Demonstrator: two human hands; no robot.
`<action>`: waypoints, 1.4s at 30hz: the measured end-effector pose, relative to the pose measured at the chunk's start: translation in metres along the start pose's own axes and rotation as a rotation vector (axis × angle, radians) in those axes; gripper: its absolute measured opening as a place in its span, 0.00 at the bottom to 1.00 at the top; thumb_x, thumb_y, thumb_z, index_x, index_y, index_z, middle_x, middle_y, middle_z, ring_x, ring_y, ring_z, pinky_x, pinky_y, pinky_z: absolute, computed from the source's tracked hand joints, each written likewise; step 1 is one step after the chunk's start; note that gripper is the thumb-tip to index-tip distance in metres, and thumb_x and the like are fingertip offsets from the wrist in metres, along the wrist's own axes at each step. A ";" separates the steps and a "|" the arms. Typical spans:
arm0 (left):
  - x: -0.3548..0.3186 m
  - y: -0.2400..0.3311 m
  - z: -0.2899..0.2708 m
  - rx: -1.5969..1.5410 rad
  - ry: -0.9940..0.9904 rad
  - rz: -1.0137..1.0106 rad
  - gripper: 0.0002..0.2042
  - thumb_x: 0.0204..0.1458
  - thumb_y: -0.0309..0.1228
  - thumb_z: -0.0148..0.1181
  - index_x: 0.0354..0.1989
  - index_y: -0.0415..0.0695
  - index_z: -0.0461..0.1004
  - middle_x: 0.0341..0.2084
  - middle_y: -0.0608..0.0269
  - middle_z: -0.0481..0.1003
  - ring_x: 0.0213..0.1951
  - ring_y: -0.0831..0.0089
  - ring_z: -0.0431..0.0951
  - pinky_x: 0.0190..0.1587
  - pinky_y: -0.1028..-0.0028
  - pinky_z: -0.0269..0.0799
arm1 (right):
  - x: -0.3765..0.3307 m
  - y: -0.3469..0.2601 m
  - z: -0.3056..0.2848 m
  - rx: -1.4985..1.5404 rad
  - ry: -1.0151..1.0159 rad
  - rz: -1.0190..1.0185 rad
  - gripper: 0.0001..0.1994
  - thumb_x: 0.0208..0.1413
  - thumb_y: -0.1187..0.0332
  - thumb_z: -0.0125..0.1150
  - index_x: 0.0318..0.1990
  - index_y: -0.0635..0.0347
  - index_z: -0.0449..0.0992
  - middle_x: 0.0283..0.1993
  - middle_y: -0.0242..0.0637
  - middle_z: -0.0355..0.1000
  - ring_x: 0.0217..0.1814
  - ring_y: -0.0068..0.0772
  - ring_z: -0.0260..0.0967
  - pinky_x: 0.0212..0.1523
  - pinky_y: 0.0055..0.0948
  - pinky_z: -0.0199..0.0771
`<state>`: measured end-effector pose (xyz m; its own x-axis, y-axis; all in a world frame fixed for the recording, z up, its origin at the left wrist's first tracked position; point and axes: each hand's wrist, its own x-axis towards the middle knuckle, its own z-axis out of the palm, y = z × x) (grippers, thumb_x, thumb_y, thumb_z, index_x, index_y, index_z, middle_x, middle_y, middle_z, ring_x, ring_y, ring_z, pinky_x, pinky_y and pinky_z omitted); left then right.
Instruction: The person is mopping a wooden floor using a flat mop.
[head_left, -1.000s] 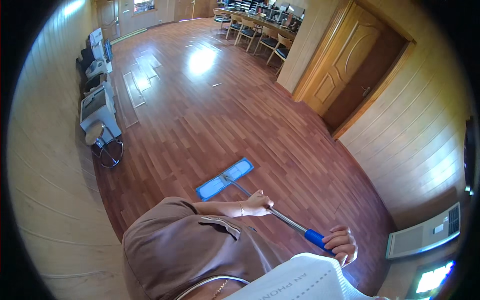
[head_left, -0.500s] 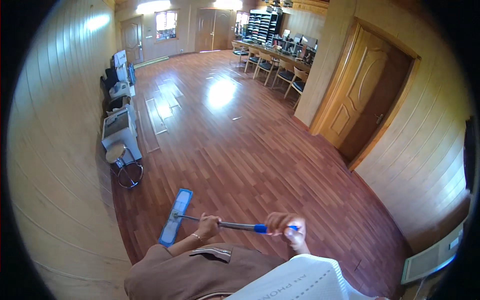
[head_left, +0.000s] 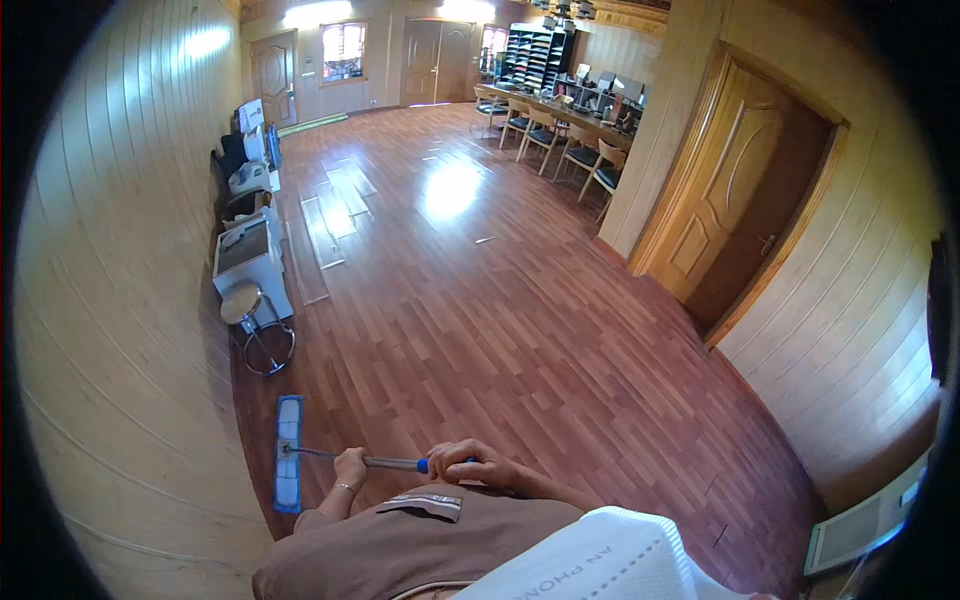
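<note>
A flat mop (head_left: 288, 478) with a blue-edged, pale rectangular head lies on the wood-plank floor (head_left: 480, 330) at the lower left, close to the left wall. Its metal pole runs to the right, nearly level across the picture in front of my body. My left hand (head_left: 349, 467) is wrapped round the pole's middle, with a bracelet at the wrist. Up at the blue grip end, my right hand (head_left: 468, 462) is closed round the handle, its forearm crossing in from the right.
A round stool (head_left: 262, 318) stands by a white cabinet (head_left: 252, 262) along the left wall. Several chairs (head_left: 540, 132) line a long desk (head_left: 575, 112) at the far right. A wooden door (head_left: 735, 195) is on the right; loose-looking planks (head_left: 322, 235) lie mid-left.
The mop head has slid left toward the wall and turned more upright in the picture. Both hands have moved left with the pole.
</note>
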<state>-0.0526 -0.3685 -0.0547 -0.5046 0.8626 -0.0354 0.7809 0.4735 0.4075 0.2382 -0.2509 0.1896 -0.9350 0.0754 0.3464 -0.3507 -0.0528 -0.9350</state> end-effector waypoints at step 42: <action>-0.270 0.425 0.081 -0.220 -1.217 2.191 0.10 0.40 0.42 0.65 0.30 0.54 0.76 0.27 0.67 0.77 0.38 0.64 0.78 0.41 0.54 0.69 | -0.203 -0.158 0.276 -1.148 1.603 0.060 0.07 0.47 0.66 0.59 0.29 0.59 0.74 0.31 0.42 0.76 0.34 0.47 0.75 0.49 0.48 0.69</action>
<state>0.4450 -0.3864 0.0543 0.9135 -0.3841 0.1343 -0.3834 -0.7017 0.6005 0.4692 -0.5325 0.2874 0.1863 0.8085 0.5582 0.4824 0.4197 -0.7688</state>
